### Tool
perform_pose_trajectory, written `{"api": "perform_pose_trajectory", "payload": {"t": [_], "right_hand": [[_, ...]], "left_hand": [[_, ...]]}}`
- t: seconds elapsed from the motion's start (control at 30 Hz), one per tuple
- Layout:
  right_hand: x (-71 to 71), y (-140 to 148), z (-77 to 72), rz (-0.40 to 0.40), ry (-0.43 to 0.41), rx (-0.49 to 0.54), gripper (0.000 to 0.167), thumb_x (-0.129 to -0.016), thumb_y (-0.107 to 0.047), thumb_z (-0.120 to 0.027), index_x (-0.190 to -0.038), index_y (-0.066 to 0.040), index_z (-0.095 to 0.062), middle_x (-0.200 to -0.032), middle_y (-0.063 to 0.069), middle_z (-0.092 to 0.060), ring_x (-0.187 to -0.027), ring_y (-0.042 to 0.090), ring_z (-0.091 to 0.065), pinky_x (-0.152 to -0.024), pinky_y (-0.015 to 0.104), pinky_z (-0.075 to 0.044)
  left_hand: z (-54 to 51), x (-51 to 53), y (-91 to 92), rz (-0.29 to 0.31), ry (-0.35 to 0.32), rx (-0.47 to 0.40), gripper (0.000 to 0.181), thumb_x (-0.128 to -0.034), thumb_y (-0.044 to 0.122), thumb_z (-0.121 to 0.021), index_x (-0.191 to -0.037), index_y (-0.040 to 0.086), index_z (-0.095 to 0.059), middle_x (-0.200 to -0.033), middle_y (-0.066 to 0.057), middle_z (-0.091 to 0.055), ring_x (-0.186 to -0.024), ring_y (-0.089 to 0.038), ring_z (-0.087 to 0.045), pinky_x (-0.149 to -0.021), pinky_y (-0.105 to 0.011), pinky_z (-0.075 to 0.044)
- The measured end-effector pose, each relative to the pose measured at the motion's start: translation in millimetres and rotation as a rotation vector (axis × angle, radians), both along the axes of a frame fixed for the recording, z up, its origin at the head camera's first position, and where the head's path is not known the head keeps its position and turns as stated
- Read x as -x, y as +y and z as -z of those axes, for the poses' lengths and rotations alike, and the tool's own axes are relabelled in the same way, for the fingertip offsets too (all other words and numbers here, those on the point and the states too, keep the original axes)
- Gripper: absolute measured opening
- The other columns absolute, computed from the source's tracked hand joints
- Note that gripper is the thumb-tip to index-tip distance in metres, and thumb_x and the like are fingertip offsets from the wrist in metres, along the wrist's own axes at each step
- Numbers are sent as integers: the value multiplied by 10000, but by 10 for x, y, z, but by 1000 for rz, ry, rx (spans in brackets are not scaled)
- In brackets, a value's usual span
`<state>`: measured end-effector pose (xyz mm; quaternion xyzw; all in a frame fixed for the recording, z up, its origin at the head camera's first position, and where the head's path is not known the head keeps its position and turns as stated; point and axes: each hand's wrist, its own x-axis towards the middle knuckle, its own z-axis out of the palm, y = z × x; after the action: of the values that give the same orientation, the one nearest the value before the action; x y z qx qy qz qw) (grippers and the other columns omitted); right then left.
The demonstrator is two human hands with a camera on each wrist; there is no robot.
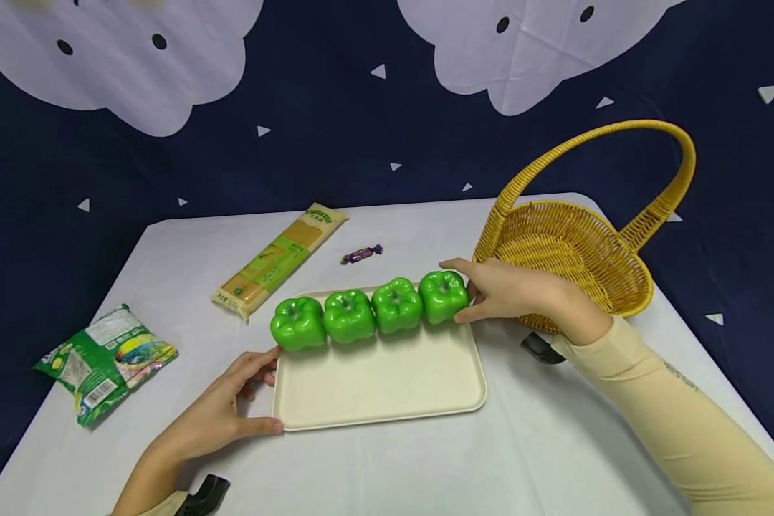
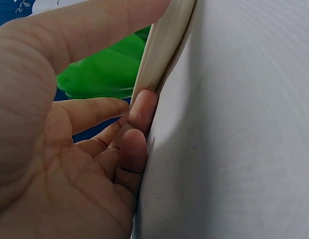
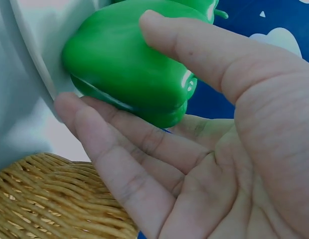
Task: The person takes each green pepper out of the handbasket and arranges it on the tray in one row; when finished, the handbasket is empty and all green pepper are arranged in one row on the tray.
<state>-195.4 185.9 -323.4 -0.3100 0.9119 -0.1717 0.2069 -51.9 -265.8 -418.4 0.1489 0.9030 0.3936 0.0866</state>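
Observation:
Several glossy green bell peppers (image 1: 396, 306) stand in a row along the back of a cream rectangular tray (image 1: 387, 387). My right hand (image 1: 506, 287) is around the rightmost bell pepper (image 1: 443, 297), thumb in front and index finger behind it. In the right wrist view, the long fingers lie nearly straight beside that bell pepper (image 3: 129, 59), their tips near the tray rim. My left hand (image 1: 222, 405) touches the tray's left short side, thumb at the front corner. The left wrist view shows its loosely bent fingers against the tray edge (image 2: 167, 45), a bell pepper (image 2: 104, 69) behind.
A yellow wicker basket (image 1: 570, 229) with a tall handle stands at the right, close beside my right hand. Behind the tray lie a packet of noodles (image 1: 280, 258) and a purple wrapped candy (image 1: 362, 254). A green snack bag (image 1: 106, 364) lies at the left.

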Motion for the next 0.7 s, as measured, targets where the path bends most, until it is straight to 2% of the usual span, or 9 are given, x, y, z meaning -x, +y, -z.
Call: {"api": "perform_pose_trajectory", "payload": {"t": [0.13,0.3,0.43,0.57,0.7], "right_hand": [[-3,16,-16,-2,0,34,906,-951,-283,-835,-1650,-14,-326,-984,46,-773,-860,124,-702,-815,355,-594],[-78,75,-63,11,23,64,889,-967,-283,-818,-1649,-1,-324,-1080,89,-772,-971,155,-740,-909,414,-618],[-195,168,-111,16,67,75,881,-980,-287,-802,-1649,31,-326,-1009,29,-720,-885,119,-668,-854,374,-591],[-348,266,-160,42,114,84,868,-985,-323,-799,-1651,8,-353,-999,-25,-716,-882,98,-646,-834,348,-580],[-494,341,-196,66,148,115,831,-987,-361,-796,-1636,-19,-407,-1169,27,-779,-1046,149,-735,-924,413,-622]], "left_hand": [[-5,21,-1,-3,6,8,1101,-727,365,-998,-1632,80,-440,-1436,-85,-578,-1084,-64,-493,-887,-218,-461],[1,40,6,-5,1,2,1088,-733,359,-997,-1627,77,-446,-1406,-75,-578,-1078,-63,-489,-877,-218,-458],[8,43,16,-5,-3,2,1089,-733,359,-997,-1627,71,-446,-1413,-82,-580,-1074,-63,-492,-880,-219,-460],[-4,44,25,-7,-2,8,1091,-725,354,-1000,-1626,76,-450,-1424,-88,-582,-1086,-70,-494,-889,-219,-465],[-33,36,33,-6,1,14,1091,-727,363,-999,-1629,90,-449,-1399,-70,-591,-1099,-65,-508,-894,-222,-478]]}}
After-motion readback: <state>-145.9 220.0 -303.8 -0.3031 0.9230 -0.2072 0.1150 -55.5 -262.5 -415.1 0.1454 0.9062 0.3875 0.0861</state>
